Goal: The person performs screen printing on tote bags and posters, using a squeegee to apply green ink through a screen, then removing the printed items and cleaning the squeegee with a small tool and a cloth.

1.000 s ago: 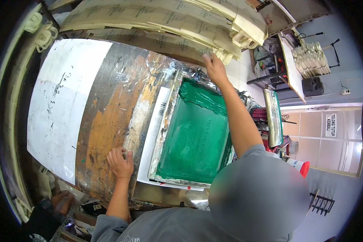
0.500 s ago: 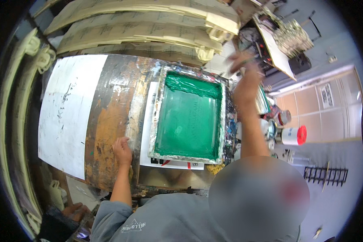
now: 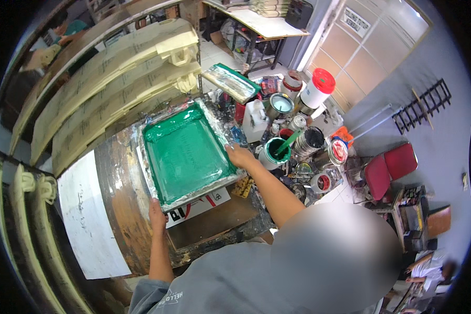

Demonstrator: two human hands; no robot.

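A screen-printing frame [image 3: 226, 137] with pale, ink-smeared sides lies before me, its mesh coated in green ink. Thick green ink is heaped along its far end. My left hand [image 3: 157, 213] is closed on the frame's near left corner. On the right side, toward the near corner, my right hand [image 3: 239, 156] grips the edge with the fingers partly hidden. A white printed sheet [image 3: 196, 210] with black and red marks sticks out from under the near edge. That edge appears slightly raised over the sheet; how high, I cannot tell.
The stained worktable [image 3: 121, 209] carries a large white sheet [image 3: 86, 220] at left. Racks of cream bags [image 3: 115, 68] stand behind and left. Several ink tubs crowd the right, including a green-ink bucket [image 3: 273, 153]. A green-smeared flat board [image 3: 231, 82] lies beyond the frame.
My right hand has come down from the air onto the frame's right side. My left hand has moved from the table to its near left corner. The view has swung right.
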